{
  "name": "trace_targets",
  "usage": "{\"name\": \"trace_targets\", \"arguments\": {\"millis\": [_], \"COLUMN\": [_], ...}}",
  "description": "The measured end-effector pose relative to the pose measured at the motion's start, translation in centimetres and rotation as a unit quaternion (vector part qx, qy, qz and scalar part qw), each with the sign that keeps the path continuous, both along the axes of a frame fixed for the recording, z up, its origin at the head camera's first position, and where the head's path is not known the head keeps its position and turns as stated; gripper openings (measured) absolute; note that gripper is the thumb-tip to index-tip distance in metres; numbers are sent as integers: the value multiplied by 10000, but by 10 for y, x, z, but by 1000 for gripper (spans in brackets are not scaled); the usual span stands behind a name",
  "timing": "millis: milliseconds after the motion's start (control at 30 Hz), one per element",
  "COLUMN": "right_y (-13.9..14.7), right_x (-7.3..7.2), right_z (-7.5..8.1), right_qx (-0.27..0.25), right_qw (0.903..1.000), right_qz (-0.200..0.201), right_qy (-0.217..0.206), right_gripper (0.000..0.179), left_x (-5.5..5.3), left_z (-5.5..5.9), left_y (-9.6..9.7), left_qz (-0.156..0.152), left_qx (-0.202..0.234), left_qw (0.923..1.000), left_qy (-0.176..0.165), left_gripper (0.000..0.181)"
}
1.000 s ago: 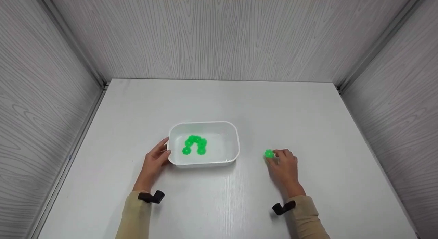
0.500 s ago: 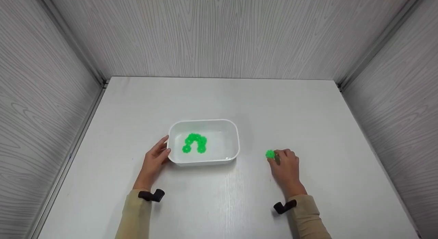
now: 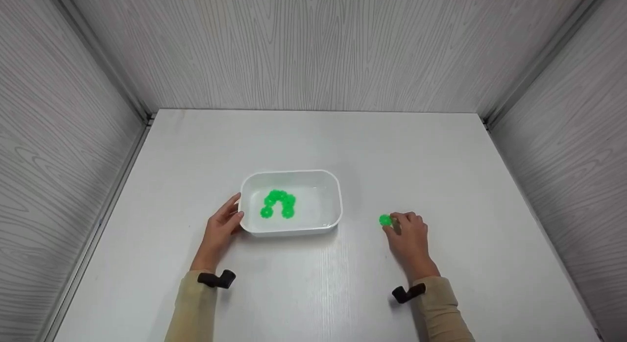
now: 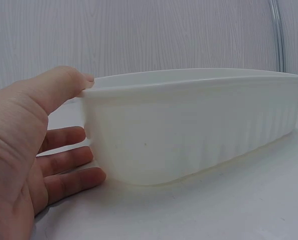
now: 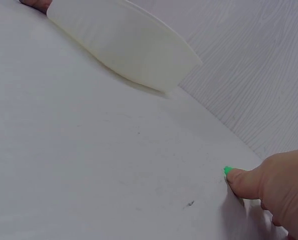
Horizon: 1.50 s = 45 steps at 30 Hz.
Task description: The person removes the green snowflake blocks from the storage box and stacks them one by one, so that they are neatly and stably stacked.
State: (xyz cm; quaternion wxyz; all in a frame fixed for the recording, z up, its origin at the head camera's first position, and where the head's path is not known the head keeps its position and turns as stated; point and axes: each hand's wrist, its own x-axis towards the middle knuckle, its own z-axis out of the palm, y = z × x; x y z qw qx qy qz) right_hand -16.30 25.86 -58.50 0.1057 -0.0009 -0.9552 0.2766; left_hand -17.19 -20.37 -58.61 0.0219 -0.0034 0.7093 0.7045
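I have one flower-shaped green piece [image 3: 385,220] on the right side of the table [image 3: 294,283], well apart from the container, pinched between the thumb and a finger of the right hand [image 3: 409,236]. From my seat I can't tell whether its underside touches the table; in the right wrist view only a sliver shows past the thumb.

I read the step in hand as getting a secure hold on that piece. My judgement is that the next move calls for a firm pinch on its narrow edge, and a left hand [image 3: 222,229] that keeps the container from sliding.

That left hand grips the left end of the white container [image 3: 316,205], thumb at the rim, fingers along the outer wall. Inside, toward its left half, a green cluster [image 3: 280,196] of similar pieces lies in an arch, packed too tightly for me to count.

Against the frame from a second ago, I see little change: my head view is slightly shifted, so the container sits a bit higher in it, and the right hand with its piece is a touch closer to the person relative to the container. The left hand's hold and the arch look the same.
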Motion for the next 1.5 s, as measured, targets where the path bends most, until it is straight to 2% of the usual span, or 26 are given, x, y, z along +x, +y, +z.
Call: {"name": "trace_targets", "arguments": {"millis": [200, 433, 667, 800, 1100, 1500], "right_y": [1, -4, -9, -12, -27, -54], "right_x": [2, 3, -1, -3, -7, -12], "right_z": [-1, 7, 16, 18, 23, 41], "right_qx": [-30, -427, -344, -440, -398, -506], "right_qw": [9999, 9990, 9968, 9938, 9806, 9745], "right_qz": [111, -51, 227, 370, 816, 1249], "right_qy": [33, -89, 687, 950, 1739, 1792], "right_gripper": [35, 36, 33, 32, 31, 32], "left_x": [1, 1, 2, 2, 0, 0], "left_z": [-1, -1, 1, 0, -1, -2], "left_y": [0, -2, -2, -2, -2, 0], "left_qz": [-18, -67, -28, -32, -49, 23], "left_qx": [187, 304, 194, 166, 185, 187], "left_qw": [9998, 9995, 9998, 9999, 9998, 9998], "left_qy": [-93, -19, -4, -29, -70, 22], "left_gripper": [52, 53, 54, 53, 52, 49]}}
